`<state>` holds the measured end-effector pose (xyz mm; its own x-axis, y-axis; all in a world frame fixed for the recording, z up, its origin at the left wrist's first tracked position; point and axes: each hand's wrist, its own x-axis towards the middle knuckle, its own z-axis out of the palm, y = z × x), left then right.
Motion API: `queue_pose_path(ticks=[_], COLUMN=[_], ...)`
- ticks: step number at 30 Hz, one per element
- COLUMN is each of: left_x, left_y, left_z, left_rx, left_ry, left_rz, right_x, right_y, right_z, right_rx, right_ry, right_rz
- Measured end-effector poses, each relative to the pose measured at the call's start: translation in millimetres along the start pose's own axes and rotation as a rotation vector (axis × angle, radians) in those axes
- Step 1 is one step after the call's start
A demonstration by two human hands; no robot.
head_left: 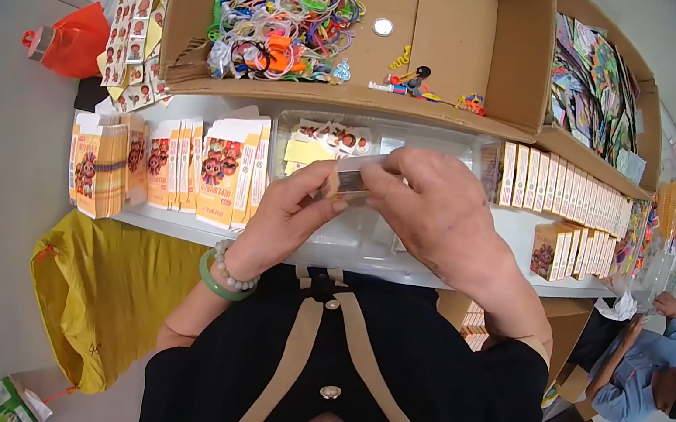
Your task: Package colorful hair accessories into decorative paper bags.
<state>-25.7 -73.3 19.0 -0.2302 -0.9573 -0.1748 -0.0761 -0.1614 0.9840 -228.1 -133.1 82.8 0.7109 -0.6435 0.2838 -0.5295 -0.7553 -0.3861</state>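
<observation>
Over the clear plastic tray (332, 250), my left hand (289, 212) grips a small pale packet (350, 179) between thumb and fingers. It has a dark grey face and an orange-tan edge; its exact kind cannot be made out. My right hand (435, 213) is closed at the packet's right end, its fingertips partly hidden by the back of the hand. Behind my hands, character stickers (337, 136) and a yellow paper (306, 153) lie in the tray.
Flat orange cartons (102, 165) and loosely opened cartons (225, 171) stand left. Upright filled-out cartons (567, 185) form rows right. Behind is a cardboard box (456, 26) with tangled small toys (290, 13); another holds shiny packets (601, 85). A person (639, 374) works at far right.
</observation>
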Motion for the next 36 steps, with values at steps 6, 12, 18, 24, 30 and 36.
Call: queue_pose_path(ticks=[6, 12, 18, 24, 30, 36], left_x=[-1, 7, 7, 8, 8, 3], left_y=[-9, -8, -6, -8, -6, -6], left_z=[-12, -19, -24, -31, -32, -32], left_rx=[-0.067, -0.04, -0.065, -0.108, -0.111, -0.106], left_ry=[0.009, -0.039, -0.018, -0.047, -0.048, -0.039], left_rz=[-0.062, -0.08, -0.061, -0.058, -0.033, -0.036], right_x=[41, 82, 101, 111, 104, 104], right_y=[78, 144, 144, 153, 166, 152], right_z=[-17, 38, 48, 19, 10, 13], right_rx=[-0.152, -0.366, -0.232, 0.105, 0.446, 0.217], right_ry=[-0.034, -0.49, -0.722, -0.626, -0.646, -0.603], right_rz=[0.236, -0.002, 0.115, 0.541, 0.648, 0.692])
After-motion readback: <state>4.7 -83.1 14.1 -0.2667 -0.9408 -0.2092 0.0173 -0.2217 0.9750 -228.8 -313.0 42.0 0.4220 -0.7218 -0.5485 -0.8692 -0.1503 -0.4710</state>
